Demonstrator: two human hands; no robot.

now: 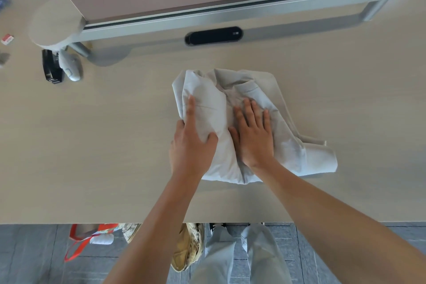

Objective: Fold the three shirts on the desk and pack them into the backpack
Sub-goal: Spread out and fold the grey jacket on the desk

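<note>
A pale shirt (251,90) is pressed flat on the counter (103,145) by the right hand (252,136), fingers straight. Its 9 o'clock fold is gripped by the left hand (190,143). A stapler (51,68) and mouse (71,65) lie at 10 o'clock, well apart.

Pale grey shirt (244,90), light wood desk (92,145), perhaps camouflage-patterned backpack (189,246), orange strap (73,246)

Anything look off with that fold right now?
Yes: a sleeve sticks out loose at the near right corner of the light grey shirt, outside the bundle both hands press, and the folds look bunched rather than flat.
</note>
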